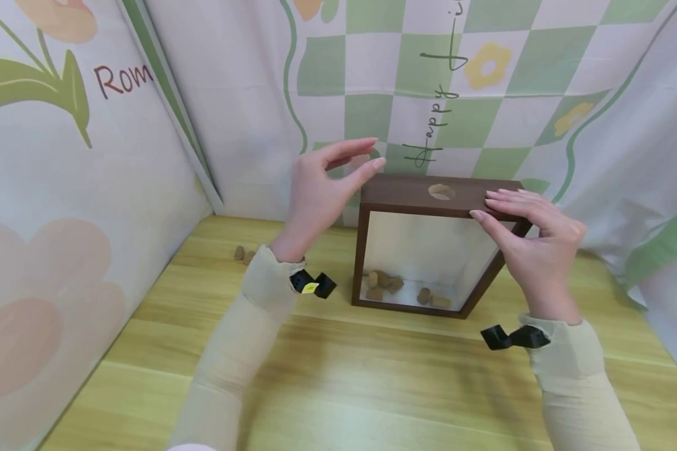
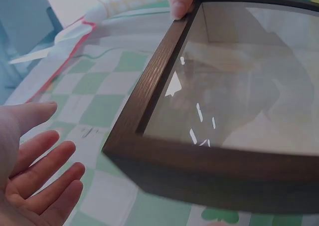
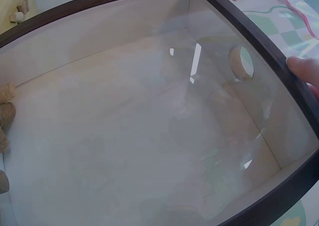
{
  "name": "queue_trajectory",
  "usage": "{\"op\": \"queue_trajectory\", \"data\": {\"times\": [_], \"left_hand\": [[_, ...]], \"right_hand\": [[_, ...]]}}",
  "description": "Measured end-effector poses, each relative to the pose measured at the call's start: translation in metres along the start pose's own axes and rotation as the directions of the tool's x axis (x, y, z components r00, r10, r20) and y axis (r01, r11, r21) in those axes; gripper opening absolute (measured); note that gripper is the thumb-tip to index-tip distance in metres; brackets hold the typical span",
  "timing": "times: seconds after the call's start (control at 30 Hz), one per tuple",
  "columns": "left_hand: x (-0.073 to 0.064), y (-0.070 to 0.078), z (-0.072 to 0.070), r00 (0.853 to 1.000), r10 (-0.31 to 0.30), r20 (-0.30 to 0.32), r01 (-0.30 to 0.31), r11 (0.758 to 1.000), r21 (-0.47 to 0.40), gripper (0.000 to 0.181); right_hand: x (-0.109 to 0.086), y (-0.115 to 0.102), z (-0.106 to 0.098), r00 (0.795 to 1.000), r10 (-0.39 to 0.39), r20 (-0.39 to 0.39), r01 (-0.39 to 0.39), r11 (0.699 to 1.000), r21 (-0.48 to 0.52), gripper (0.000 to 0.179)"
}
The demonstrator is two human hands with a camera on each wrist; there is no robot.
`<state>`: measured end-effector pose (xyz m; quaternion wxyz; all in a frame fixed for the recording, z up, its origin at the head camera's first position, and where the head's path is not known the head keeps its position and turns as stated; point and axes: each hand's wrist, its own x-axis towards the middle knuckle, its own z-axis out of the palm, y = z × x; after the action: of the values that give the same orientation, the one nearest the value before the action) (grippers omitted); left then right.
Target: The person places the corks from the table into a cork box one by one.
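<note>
A dark brown wooden shadow box [image 1: 358, 263] with a clear front stands upright on the table, a round hole [image 1: 442, 191] in its top. Several corks [image 1: 379, 280] lie inside along the bottom. My right hand [image 1: 541, 241] holds the box at its top right corner, fingers laid over the top and thumb at the front edge. Beside the top left corner my left hand [image 1: 323, 181] is raised, thumb and fingers apart with nothing between them. The left wrist view shows that hand's loose fingers [image 2: 47, 173] next to the dark frame.
More corks [image 1: 239, 253] lie on the wood-grain table [image 1: 327, 382] behind my left forearm. A checkered green and white curtain [image 1: 417, 81] hangs close behind the box. Another printed cloth [image 1: 45, 188] bounds the left side.
</note>
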<state>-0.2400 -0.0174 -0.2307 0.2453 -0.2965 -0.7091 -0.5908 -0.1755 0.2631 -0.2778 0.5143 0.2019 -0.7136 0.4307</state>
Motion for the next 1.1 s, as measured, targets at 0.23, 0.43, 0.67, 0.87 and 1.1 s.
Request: {"op": "queue_trajectory", "data": {"times": [0.23, 0.43, 0.67, 0.87, 1.1], "left_hand": [[-0.008, -0.013, -0.033, 0.996, -0.043, -0.083, 0.044, 0.999, 0.01, 0.028], [-0.017, -0.027, -0.062, 0.985, -0.109, -0.131, 0.117, 0.991, 0.062, 0.031], [-0.033, -0.043, -0.092, 0.968, -0.159, -0.195, 0.179, 0.979, 0.093, 0.032], [-0.047, -0.063, -0.113, 0.943, -0.25, -0.219, 0.279, 0.954, 0.113, 0.036], [-0.066, -0.098, -0.131, 0.914, -0.337, -0.226, 0.384, 0.898, 0.214, 0.039]], "right_hand": [[0.0, 0.001, 0.001, 1.0, -0.003, -0.012, 0.003, 1.0, 0.005, 0.024], [0.0, 0.0, 0.001, 1.0, 0.0, -0.009, 0.0, 1.0, 0.0, 0.024], [0.0, -0.002, 0.001, 1.0, 0.006, -0.012, -0.006, 1.0, -0.002, 0.023], [0.0, -0.005, 0.001, 1.0, 0.01, -0.015, -0.01, 1.0, -0.012, 0.023], [-0.001, 0.0, 0.001, 1.0, 0.019, 0.006, -0.019, 0.999, -0.026, 0.024]]}}
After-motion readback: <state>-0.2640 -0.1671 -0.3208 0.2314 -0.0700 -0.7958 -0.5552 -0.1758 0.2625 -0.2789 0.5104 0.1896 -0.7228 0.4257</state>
